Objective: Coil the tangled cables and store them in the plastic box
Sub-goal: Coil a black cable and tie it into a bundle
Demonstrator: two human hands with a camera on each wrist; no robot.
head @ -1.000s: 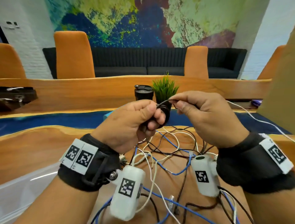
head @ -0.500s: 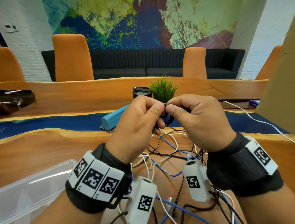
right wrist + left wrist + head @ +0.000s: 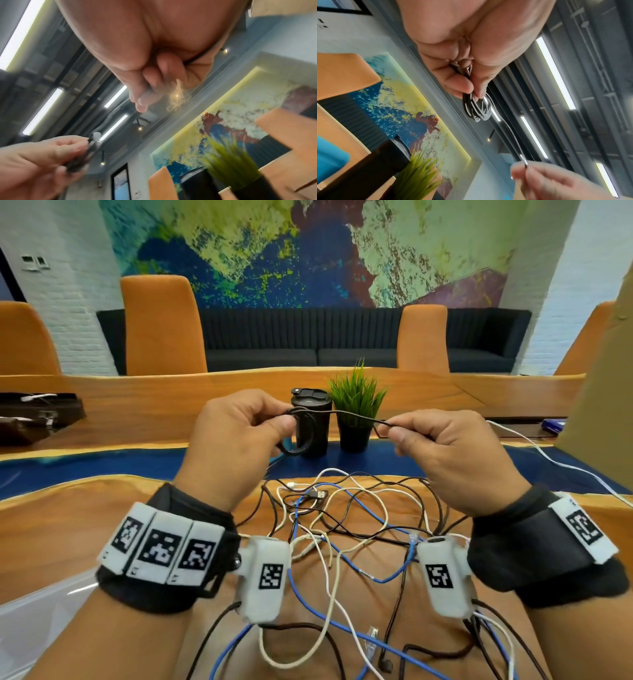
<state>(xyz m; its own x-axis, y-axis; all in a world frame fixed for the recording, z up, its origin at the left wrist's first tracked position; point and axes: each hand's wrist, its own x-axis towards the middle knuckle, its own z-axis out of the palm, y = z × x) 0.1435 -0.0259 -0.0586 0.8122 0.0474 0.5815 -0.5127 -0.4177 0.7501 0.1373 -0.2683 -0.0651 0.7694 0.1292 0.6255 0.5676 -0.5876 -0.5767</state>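
Wooden table (image 3: 85, 529) below, cable tangle (image 3: 346, 518) sprawled between the wrists. Up above it, left hand (image 3: 236, 440) pinches the coiled black cable (image 3: 301, 436) while right hand (image 3: 448, 453) pinches its free end, strand stretched between them.

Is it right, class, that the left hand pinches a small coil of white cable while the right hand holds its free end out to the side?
Not quite: the coil is black cable, as the head view shows. The left hand pinches it and the right hand holds its free end out.

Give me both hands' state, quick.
Left hand: closed, pinching the black cable coil.
Right hand: closed, pinching the same cable's free length.
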